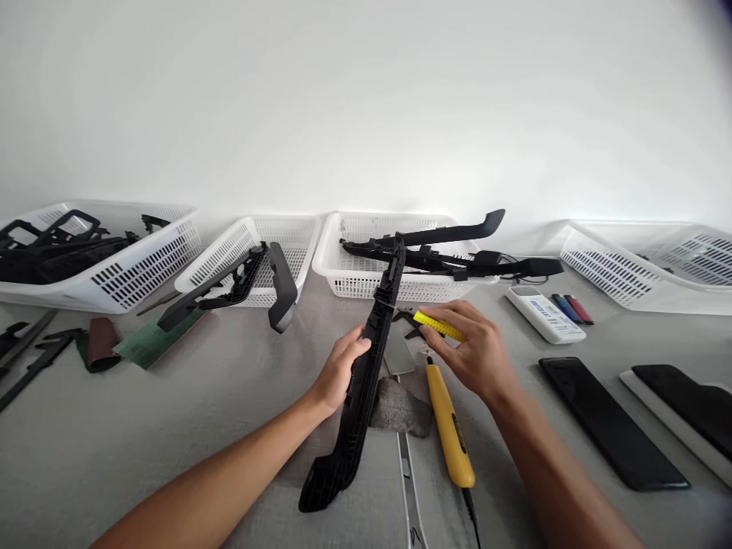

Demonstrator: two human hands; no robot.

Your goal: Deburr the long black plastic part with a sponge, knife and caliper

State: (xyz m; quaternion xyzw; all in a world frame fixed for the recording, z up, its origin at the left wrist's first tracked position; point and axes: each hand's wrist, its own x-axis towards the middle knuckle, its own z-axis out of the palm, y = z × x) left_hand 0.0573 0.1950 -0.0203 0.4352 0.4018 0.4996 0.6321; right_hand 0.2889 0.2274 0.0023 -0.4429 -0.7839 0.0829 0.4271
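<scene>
My left hand is closed around the middle of a long black plastic part that slants from the table front up toward the baskets. My right hand pinches a small tool with a bright yellow handle, its tip close to the right side of the black part. A bigger yellow-handled tool with a cord lies on the table just below my right hand. A grey cloth lies beneath the black part.
Several white baskets line the wall: one full of black parts at the left, one and another with long black pieces, one at the right. A white remote, two lighters, dark flat panels, sandpaper.
</scene>
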